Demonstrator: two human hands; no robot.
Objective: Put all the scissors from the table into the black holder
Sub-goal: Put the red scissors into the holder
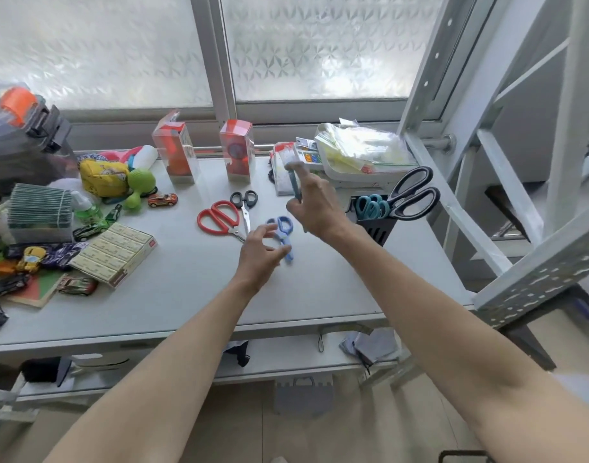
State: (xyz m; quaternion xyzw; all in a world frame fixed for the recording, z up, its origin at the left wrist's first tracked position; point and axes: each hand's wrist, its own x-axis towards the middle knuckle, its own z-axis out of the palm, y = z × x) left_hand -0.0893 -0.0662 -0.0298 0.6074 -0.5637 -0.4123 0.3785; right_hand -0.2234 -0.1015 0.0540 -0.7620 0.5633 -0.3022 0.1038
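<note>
My left hand [258, 259] hovers with its fingers spread just over small blue scissors [284, 233] lying on the grey table [186, 289]. Left of them lie red-handled scissors [218, 217] and black-handled scissors [244, 203], blades crossing. My right hand [314, 208] is raised above the table, pinching a slim, blurred teal pair of scissors [295, 188] upright. The black holder [376, 228] stands at the table's right edge. It holds teal-handled scissors [369, 206] and large black-and-grey scissors [413, 195].
Toy cars, a green bottle, a box of erasers [116, 253] and soft toys crowd the table's left side. Two clear red boxes [176, 148] stand at the back. A white tray with plastic bags [356, 152] sits behind the holder. A metal ladder frame [486, 162] rises at the right.
</note>
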